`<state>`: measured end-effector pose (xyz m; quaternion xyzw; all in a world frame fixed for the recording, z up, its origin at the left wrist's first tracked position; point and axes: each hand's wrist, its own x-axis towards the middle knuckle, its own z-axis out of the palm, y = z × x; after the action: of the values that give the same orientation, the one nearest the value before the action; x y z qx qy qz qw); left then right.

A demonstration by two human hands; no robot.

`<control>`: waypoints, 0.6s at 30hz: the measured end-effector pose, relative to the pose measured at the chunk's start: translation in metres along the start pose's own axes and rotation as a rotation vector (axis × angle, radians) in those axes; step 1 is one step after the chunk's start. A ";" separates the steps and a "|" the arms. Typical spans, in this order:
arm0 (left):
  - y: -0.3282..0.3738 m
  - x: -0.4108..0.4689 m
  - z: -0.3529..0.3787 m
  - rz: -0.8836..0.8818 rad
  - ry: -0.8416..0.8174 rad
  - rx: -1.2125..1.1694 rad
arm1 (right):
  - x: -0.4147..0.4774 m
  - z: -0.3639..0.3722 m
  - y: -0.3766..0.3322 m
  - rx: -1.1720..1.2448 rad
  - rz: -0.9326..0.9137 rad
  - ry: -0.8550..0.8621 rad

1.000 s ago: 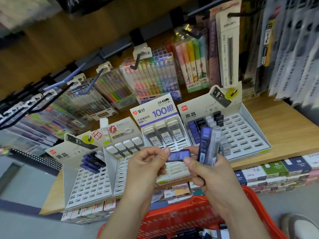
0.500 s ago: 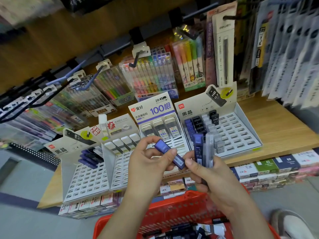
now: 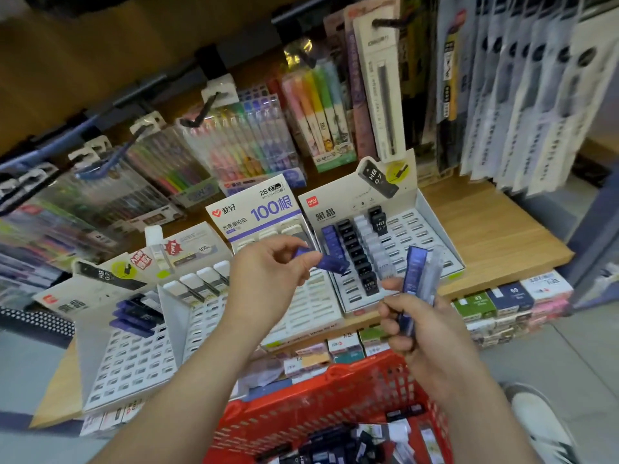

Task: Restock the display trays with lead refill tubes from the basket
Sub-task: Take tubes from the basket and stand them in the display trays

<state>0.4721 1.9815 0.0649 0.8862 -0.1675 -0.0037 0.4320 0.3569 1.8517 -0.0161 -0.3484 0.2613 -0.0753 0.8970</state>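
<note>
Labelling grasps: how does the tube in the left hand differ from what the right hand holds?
Count: the left hand pinches one blue tube; the right hand grips a bundle of several tubes.
Pose: the blue tube lies tilted, near the right tray's blue column; the bundle stands upright.
Colour: the blue tube is all blue; the bundle mixes blue and clear.
Shared: slim refill tubes, both in hand.
</note>
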 end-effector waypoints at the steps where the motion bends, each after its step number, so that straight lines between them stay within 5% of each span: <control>1: -0.005 0.007 0.004 0.042 -0.006 0.089 | 0.000 -0.003 -0.002 0.000 -0.007 0.018; 6: -0.023 0.021 0.026 0.183 -0.123 0.424 | 0.004 -0.009 -0.004 0.001 -0.025 0.062; 18: -0.024 0.027 0.042 0.371 -0.238 0.686 | 0.003 -0.007 -0.003 -0.023 -0.007 0.041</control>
<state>0.4985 1.9551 0.0241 0.9270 -0.3649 0.0278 0.0820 0.3560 1.8446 -0.0202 -0.3579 0.2794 -0.0825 0.8871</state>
